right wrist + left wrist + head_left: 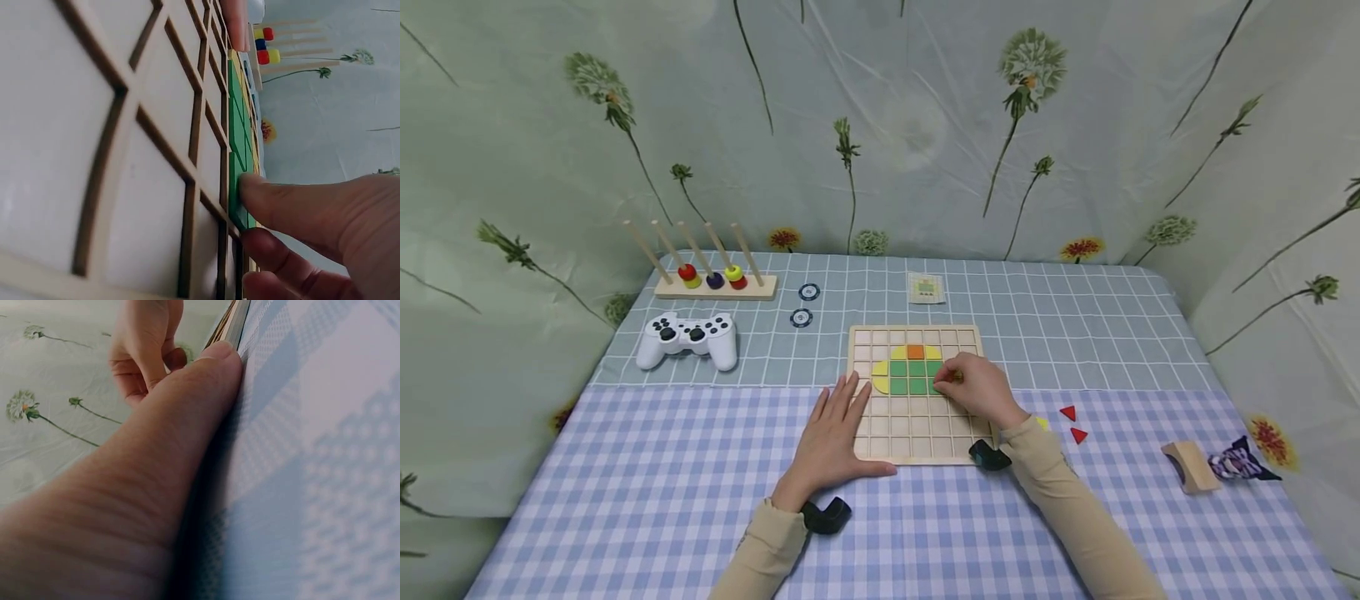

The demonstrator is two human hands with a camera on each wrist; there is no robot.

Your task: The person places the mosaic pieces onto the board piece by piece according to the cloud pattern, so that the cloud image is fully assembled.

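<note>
A wooden grid board (917, 460) lies on the table with green square tiles (898, 385), an orange square tile (915, 352) and yellow curved tiles (881, 384) in its cells. My left hand (831, 442) rests flat with spread fingers at the board's left edge, its thumb along the near edge. At the right end of the lower green row, my right hand (977, 387) pinches a green tile (235, 194) between thumb and curled fingers. The right wrist view shows the thumb on that tile, low against the board; the fingers partly hide it.
Behind stand a peg stand with beads (715, 287), a white game controller (688, 337), two chips (801, 317) and a picture card (927, 288). To the right lie red triangles (1078, 435), a yellow piece (1041, 422), a wooden arch (1191, 467) and a purple wrapped packet (1240, 461).
</note>
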